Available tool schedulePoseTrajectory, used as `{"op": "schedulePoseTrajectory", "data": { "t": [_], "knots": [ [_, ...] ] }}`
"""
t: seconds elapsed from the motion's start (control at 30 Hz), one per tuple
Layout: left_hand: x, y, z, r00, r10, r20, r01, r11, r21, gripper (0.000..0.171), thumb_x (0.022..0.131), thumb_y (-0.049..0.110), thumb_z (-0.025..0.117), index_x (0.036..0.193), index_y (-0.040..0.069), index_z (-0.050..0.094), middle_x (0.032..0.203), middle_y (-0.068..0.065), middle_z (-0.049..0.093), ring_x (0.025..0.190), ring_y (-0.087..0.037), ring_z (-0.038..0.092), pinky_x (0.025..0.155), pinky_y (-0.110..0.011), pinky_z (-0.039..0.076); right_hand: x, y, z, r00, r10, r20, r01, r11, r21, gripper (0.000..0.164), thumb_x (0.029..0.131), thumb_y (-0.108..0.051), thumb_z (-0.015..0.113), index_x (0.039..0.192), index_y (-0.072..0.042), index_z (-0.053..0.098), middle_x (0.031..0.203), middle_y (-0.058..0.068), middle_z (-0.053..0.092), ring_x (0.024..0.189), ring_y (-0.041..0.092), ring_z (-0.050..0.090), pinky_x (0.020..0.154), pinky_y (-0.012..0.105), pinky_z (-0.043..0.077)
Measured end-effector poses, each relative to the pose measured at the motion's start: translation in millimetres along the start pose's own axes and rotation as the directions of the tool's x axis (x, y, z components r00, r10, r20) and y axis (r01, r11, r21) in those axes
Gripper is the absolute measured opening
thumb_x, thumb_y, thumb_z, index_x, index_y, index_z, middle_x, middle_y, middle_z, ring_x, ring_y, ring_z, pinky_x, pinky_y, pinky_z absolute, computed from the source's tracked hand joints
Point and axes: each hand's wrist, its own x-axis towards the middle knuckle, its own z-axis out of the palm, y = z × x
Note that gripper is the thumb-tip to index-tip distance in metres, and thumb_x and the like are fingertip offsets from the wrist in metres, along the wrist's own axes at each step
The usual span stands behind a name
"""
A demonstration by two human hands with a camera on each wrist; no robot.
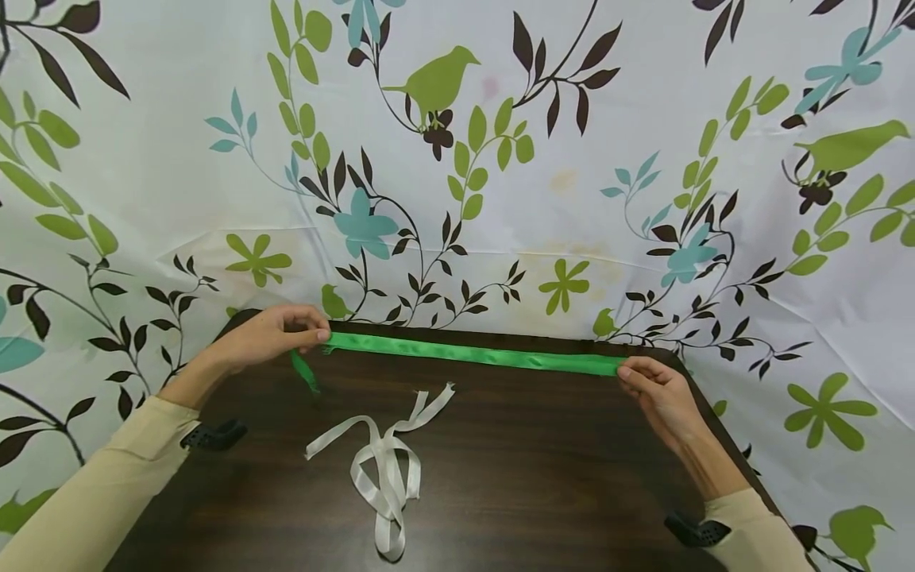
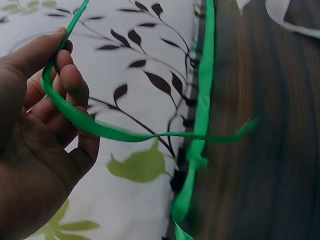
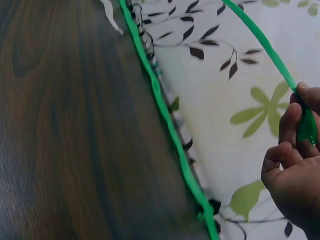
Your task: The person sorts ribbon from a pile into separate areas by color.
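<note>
A green ribbon [image 1: 472,355] stretches nearly straight across the far side of the dark table, between both hands. My left hand [image 1: 268,338] pinches its left part between thumb and fingers. Past that pinch, a loose tail [image 2: 115,132] curves below the palm, its end frayed. At the other end, my right hand [image 1: 665,397] pinches the ribbon, with a short end [image 3: 306,125] folded against the fingers. Both wrist views also show a green length [image 2: 204,95] along the table's far edge; whether it joins the held ribbon I cannot tell.
A white ribbon [image 1: 389,477] lies looped on the brown wooden table [image 1: 543,461], nearer than the green one. Behind and beside the table hangs a white cloth [image 1: 572,199] printed with leaves, flowers and birds.
</note>
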Motion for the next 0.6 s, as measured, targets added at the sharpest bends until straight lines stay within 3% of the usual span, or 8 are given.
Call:
{"op": "schedulePoseTrajectory", "data": {
  "t": [0.33, 0.5, 0.6],
  "knots": [
    [6.5, -41.4, -6.8, 0.995, -0.087, -0.046, 0.089, 0.994, 0.061, 0.023, 0.098, 0.034, 0.071, 0.109, 0.013, 0.071, 0.1, -0.01, 0.068, 0.088, -0.03, 0.061, 0.074, -0.04, 0.052, 20.1, 26.1, -29.8, 0.986, 0.081, -0.145, -0.088, 0.995, -0.048, 0.018, 0.097, 0.002, 0.067, 0.114, 0.007, 0.064, 0.093, 0.002, 0.071, 0.081, 0.015, 0.065, 0.07, 0.026, 0.053],
    [12.0, -64.6, -8.3, 0.993, -0.106, -0.046, 0.109, 0.993, 0.05, 0.024, 0.097, 0.032, 0.073, 0.112, 0.013, 0.071, 0.105, -0.014, 0.069, 0.095, -0.043, 0.061, 0.08, -0.049, 0.052, 31.4, 37.1, -41.7, 0.967, 0.129, -0.219, -0.151, 0.985, -0.088, 0.013, 0.096, -0.002, 0.071, 0.109, -0.003, 0.069, 0.092, 0.002, 0.07, 0.08, 0.014, 0.064, 0.07, 0.025, 0.053],
    [13.8, -78.1, -9.8, 0.994, -0.096, -0.046, 0.099, 0.994, 0.054, 0.026, 0.097, 0.028, 0.074, 0.114, 0.009, 0.07, 0.104, -0.011, 0.069, 0.098, -0.042, 0.062, 0.082, -0.049, 0.053, 35.8, 44.1, -49.0, 0.949, 0.158, -0.272, -0.192, 0.976, -0.102, 0.013, 0.096, -0.004, 0.072, 0.108, -0.006, 0.07, 0.093, 0.002, 0.069, 0.081, 0.014, 0.064, 0.073, 0.025, 0.054]
  ]
}}
